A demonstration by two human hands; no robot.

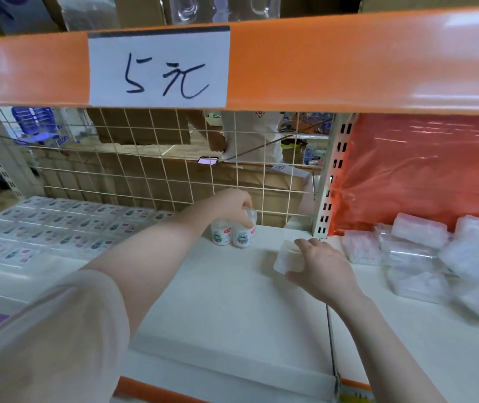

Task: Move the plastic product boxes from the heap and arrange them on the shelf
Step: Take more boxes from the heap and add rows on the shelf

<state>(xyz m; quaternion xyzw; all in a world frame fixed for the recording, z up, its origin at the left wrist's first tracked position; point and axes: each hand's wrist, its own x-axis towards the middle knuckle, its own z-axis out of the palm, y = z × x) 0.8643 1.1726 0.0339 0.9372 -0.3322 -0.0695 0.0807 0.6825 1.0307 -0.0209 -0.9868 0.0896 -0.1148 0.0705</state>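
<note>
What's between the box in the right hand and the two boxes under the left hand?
Only bare white shelf, in the head view, between the right hand's box and the standing pair.

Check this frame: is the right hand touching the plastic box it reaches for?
Touching. The head view shows the right hand with fingers curled over the plastic box on the white shelf.
</note>
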